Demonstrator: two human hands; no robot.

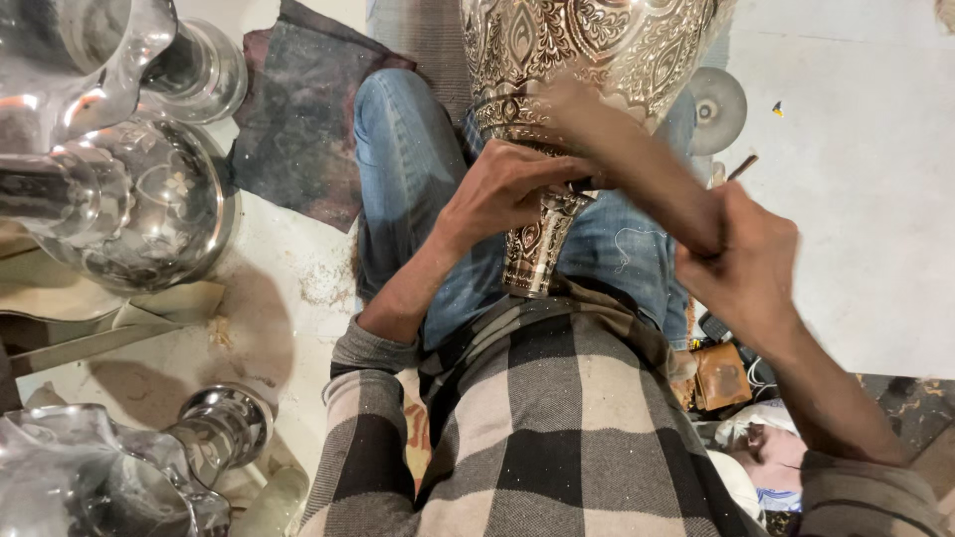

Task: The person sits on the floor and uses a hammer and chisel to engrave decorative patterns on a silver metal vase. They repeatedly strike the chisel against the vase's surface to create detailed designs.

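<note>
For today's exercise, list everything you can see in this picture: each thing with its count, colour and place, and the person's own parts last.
Engraved metal vase: one, silver with dark patterning, lying across the lap, its narrow foot toward the person.
Plain polished vases: about three, shiny silver, on the floor at the left.
Dark cloth: one, grey-brown, on the floor beside the left leg.
Round metal disc: one, silver, on the floor at upper right.
Small box: one, brown, by the right hip.
Jeans: blue, on the legs.
Checked shirt: black and cream.
Left hand: holds a small dark tool against the vase's stem.
Right hand: grips a wooden handle, blurred.
</note>
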